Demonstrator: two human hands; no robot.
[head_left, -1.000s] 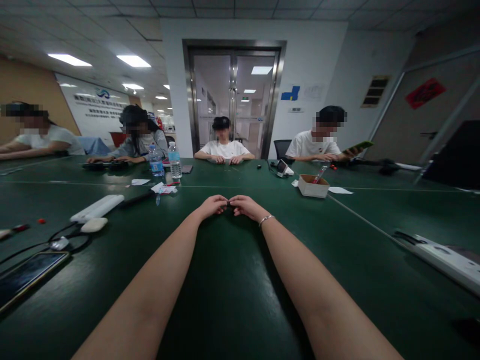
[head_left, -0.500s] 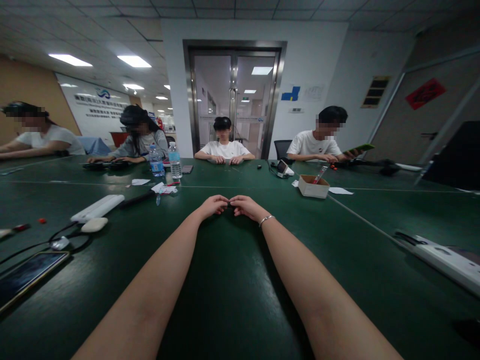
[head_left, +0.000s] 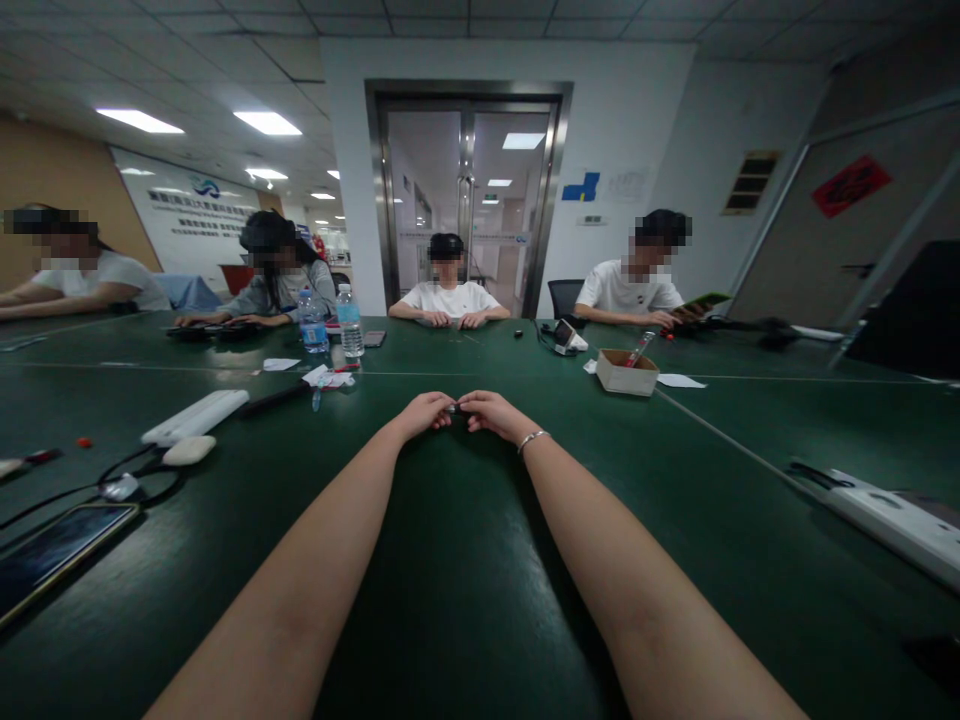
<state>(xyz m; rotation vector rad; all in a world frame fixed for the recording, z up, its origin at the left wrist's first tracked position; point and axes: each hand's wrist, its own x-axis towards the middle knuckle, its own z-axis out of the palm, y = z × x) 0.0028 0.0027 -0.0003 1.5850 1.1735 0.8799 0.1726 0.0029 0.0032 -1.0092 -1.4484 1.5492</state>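
Both arms reach forward over the green table (head_left: 442, 620), with the fingertips close together in the middle. My left hand (head_left: 424, 412) is closed in a pinch at the silvery end of a small dark object (head_left: 455, 408). On its other, darker end my right hand (head_left: 491, 414) pinches too, a silver bracelet (head_left: 533, 437) round that wrist. The object is too small and too covered by fingers to name its kind; it may be in two parts.
Left lie a phone (head_left: 60, 555), cables, a white power strip (head_left: 196, 416) and paper scraps. Two water bottles (head_left: 350, 325) stand farther back. A small box (head_left: 627, 374) sits ahead right; another power strip (head_left: 900, 515) lies at right. Several people sit round the table.
My fingertips have parted slightly, and a silvery bit now shows between them. The person at the right has lowered and tilted the green-edged thing in their hands.
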